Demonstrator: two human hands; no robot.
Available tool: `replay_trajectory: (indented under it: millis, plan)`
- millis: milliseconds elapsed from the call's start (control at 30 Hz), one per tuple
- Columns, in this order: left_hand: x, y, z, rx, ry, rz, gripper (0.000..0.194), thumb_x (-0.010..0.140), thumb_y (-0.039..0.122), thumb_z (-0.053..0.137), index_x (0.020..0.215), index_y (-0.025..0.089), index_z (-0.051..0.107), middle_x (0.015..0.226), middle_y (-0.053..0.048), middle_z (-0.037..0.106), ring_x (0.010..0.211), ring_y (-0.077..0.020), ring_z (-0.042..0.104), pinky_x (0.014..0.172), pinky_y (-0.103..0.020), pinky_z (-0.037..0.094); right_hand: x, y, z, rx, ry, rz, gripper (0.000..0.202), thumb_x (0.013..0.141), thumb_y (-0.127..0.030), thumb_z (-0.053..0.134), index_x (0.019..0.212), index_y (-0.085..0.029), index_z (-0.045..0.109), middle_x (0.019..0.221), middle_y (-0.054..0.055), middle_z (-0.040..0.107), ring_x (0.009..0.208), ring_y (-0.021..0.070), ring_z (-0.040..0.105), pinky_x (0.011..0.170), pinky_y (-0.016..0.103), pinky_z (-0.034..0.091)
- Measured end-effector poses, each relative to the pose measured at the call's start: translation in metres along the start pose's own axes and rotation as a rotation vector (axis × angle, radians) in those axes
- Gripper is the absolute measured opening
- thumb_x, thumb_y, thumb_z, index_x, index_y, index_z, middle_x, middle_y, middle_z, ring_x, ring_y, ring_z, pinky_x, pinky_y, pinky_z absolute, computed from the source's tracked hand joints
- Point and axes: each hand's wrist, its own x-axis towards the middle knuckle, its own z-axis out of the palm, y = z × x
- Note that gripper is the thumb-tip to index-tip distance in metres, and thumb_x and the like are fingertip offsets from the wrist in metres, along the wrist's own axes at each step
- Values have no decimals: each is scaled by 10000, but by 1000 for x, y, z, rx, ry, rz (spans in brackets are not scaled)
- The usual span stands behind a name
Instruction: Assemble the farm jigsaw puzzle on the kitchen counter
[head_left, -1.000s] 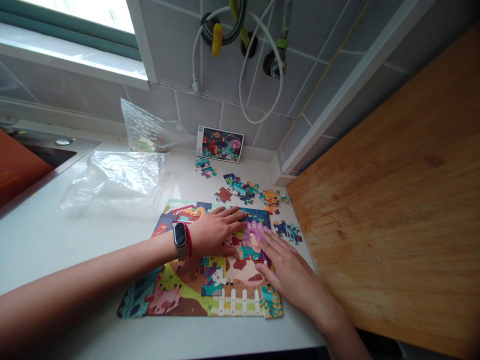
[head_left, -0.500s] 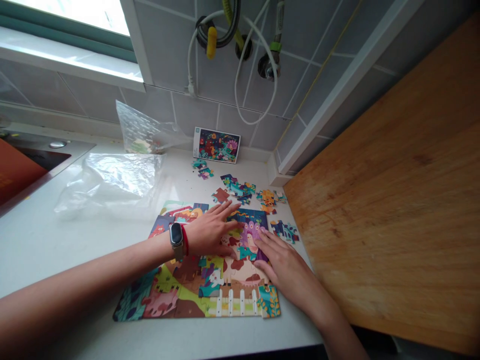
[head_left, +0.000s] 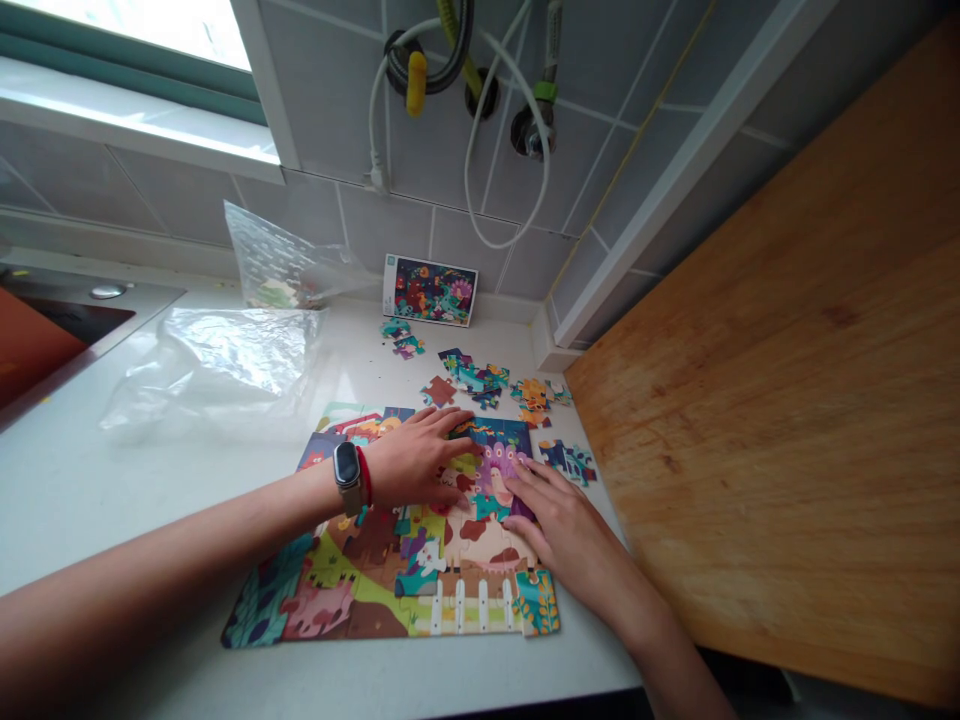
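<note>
A colourful jigsaw puzzle (head_left: 352,590) of farm animals lies on the white counter, with some pieces overlapping the picture. My left hand (head_left: 420,460), wearing a watch (head_left: 347,468) and a red band at the wrist, rests flat on the upper middle of it, fingers stretched out. On the right edge, by the purple peacock part, my right hand (head_left: 559,515) lies with its fingers extended over the puzzle. A piece with orange leaves (head_left: 535,602) sits at the lower right corner. The palms hide some of the puzzle surface.
Loose puzzle pieces (head_left: 476,378) lie behind the puzzle and to its right. A picture card (head_left: 430,291) leans against the tiled wall. Clear plastic bags (head_left: 232,355) are at the left back. A wooden board (head_left: 787,400) stands along the right side.
Both hands stay on the puzzle almost unmoved; the left fingers have drawn together and lowered slightly. The whole view has shifted a little.
</note>
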Motion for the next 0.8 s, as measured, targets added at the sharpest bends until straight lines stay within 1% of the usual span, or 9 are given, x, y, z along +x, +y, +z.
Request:
replay_trajectory:
  millis: [133,333,500,600,667,733,800]
  plan:
    - [0,-1,-2,16,-17,-10,600,871,564,782,1328,198,652,1587,-230,454,1416,-432,508,1168,-656,405,2,-1,0,7,-9,-4,481,916,-194,769,1390,-216,693,1463,90,668,1442,314,540,1202,526,478]
    - [0,-1,-3,-5,-8,-9,594,858,564,797,1317,214,657,1570,-213,473,1406,-417,516,1162,-631,423,2,2,2,28,13,-20,504,900,-181,781,1394,-227,688,1455,86,675,1432,309,548,1194,527,487]
    - [0,-3,-2,-18,13,-6,615,844,545,817,1329,212,641,1553,-206,489,1383,-412,534,1150,-614,436,2,5,2,58,40,-43,489,911,-203,768,1392,-240,686,1506,91,632,1430,299,549,1198,536,478]
    - [1,-4,0,-24,26,-7,707,837,550,820,1404,205,573,1543,-204,497,1381,-402,534,1147,-594,440,3,7,0,68,55,-79,508,915,-229,764,1413,-254,669,1525,81,616,1439,292,538,1205,533,469]
    - [1,-4,1,-44,33,-17,783,832,546,823,1459,200,507,1525,-195,515,1377,-389,540,1149,-571,442,4,9,-3,78,107,-86,441,945,-279,734,1384,-259,691,1524,73,617,1450,290,523,1217,531,455]
    - [1,-4,1,-61,36,-41,862,814,540,835,1500,195,444,1538,-198,497,1378,-388,537,1147,-557,445,5,13,-4,79,190,-46,356,997,-331,659,1338,-251,724,1504,78,633,1453,296,518,1220,542,445]
    - [2,-4,2,-63,50,-73,958,782,547,854,1538,197,380,1571,-214,451,1395,-406,515,1139,-557,445,7,17,-3,69,254,34,356,1024,-356,595,1328,-232,735,1483,93,649,1457,312,512,1212,564,445]
